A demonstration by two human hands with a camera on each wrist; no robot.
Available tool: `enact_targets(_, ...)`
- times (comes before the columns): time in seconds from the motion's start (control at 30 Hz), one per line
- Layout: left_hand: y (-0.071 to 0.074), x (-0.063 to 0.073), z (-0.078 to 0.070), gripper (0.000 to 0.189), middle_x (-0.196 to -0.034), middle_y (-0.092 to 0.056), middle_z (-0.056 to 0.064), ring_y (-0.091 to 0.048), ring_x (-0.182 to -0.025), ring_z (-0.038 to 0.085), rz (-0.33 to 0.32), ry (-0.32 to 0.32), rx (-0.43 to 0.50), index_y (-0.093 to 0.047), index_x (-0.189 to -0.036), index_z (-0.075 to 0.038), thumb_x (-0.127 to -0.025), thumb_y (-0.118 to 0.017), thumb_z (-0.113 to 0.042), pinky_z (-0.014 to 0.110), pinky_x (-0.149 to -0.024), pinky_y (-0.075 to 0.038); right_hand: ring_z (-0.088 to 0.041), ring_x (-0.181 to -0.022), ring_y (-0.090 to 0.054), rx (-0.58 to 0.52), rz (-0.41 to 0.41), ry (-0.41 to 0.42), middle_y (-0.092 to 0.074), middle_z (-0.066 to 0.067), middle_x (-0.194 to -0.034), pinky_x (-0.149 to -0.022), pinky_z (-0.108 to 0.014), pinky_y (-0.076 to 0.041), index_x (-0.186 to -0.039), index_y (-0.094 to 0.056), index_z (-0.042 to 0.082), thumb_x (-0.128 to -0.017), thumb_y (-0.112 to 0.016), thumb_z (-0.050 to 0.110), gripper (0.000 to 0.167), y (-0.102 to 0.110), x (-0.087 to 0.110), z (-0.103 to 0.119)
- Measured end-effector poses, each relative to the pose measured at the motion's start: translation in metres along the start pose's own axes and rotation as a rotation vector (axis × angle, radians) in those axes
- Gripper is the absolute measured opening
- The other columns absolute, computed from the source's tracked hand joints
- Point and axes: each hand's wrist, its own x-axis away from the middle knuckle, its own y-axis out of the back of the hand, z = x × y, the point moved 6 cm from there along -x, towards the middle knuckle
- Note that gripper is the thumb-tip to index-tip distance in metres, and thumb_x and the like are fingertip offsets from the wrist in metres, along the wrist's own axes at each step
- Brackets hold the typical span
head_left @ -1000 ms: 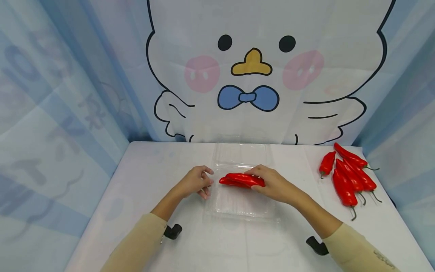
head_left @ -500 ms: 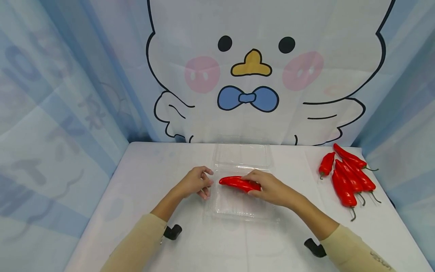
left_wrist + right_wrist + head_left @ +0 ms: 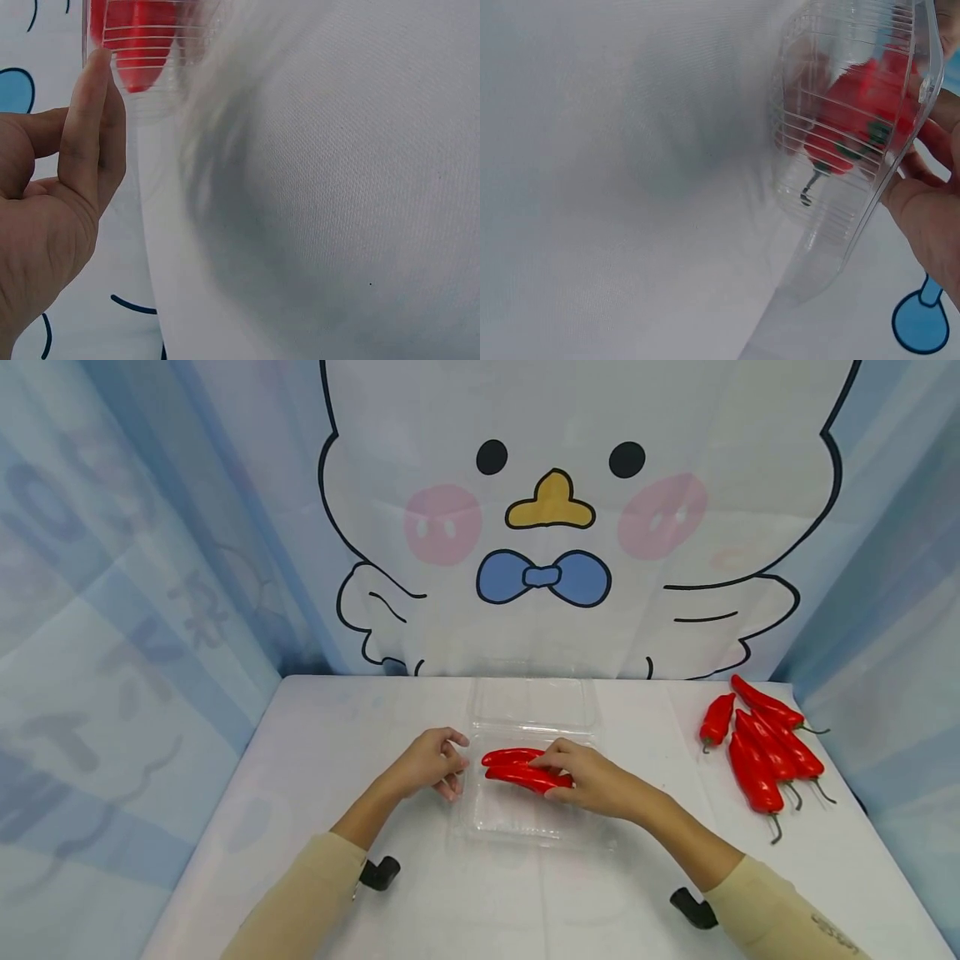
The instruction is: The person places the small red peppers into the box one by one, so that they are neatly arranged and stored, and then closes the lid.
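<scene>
A clear plastic clamshell container (image 3: 517, 822) lies opened out in the middle of the table, its lid (image 3: 534, 700) folded back. In its base, red chili peppers lie lengthwise; one pepper (image 3: 510, 757) sits behind another pepper (image 3: 513, 777). With thumb and fingers my right hand (image 3: 588, 779) grips the front pepper's right end. Seen through the container wall in the right wrist view, green stem ends (image 3: 877, 133) are near that hand. My left hand (image 3: 431, 762) rests at the container's left edge, a fingertip touching the rim in the left wrist view, fingers loosely bent.
Several more red chili peppers (image 3: 761, 752) with green stems lie in a loose pile at the table's right side. A white cloth covers the table (image 3: 337, 710). A curtain (image 3: 547, 635) with a cartoon print hangs behind its back edge.
My right hand has shifted slightly left and toward me with its pepper. The pepper behind, hidden half a second ago, shows separately now. My left hand stays in place.
</scene>
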Motion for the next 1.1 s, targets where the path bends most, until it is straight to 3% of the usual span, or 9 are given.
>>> enact_targets(0.33,0.001,0.001,0.0,0.04,-0.093,-0.065,0.019,-0.069,-0.057,0.02,-0.003,0.002,0.007,-0.054,-0.137,0.002,-0.099,-0.067,-0.003,0.032,-0.055,-0.063,-0.016,-0.102,-0.059,-0.003,0.009,-0.01,-0.064,-0.005,-0.12,-0.079,-0.02,-0.057,-0.131,-0.069,0.01,-0.092,-0.078,0.018,0.041,-0.006,-0.005,-0.004)
enact_targets(0.53,0.001,0.0,0.001,0.04,-0.093,-0.065,0.019,-0.069,-0.058,0.02,0.001,0.006,0.01,-0.054,-0.137,0.001,-0.099,-0.066,-0.003,0.032,-0.055,-0.063,-0.017,-0.105,-0.059,0.003,0.033,-0.031,-0.065,-0.004,-0.12,-0.08,-0.022,-0.059,-0.129,-0.07,0.016,-0.092,-0.078,0.02,0.039,-0.013,-0.006,-0.006)
enact_targets(0.83,0.0,0.001,-0.001,0.041,-0.093,-0.065,0.02,-0.069,-0.056,0.018,0.007,-0.004,0.004,-0.053,-0.137,0.002,-0.099,-0.066,-0.002,0.031,-0.054,-0.062,-0.021,-0.114,-0.06,0.043,0.041,-0.003,-0.065,-0.005,-0.124,-0.088,-0.032,-0.062,-0.129,-0.07,0.019,-0.095,-0.075,0.02,0.035,-0.02,-0.004,-0.006)
enact_targets(1.1,-0.001,0.002,-0.002,0.041,-0.092,-0.065,0.019,-0.068,-0.055,0.018,0.013,-0.008,0.022,-0.053,-0.137,0.004,-0.098,-0.066,-0.001,0.032,-0.053,-0.062,-0.018,-0.105,-0.061,0.08,0.012,0.064,-0.062,-0.005,-0.118,-0.085,-0.03,-0.061,-0.132,-0.067,0.02,-0.098,-0.069,0.013,0.035,-0.02,-0.002,-0.004)
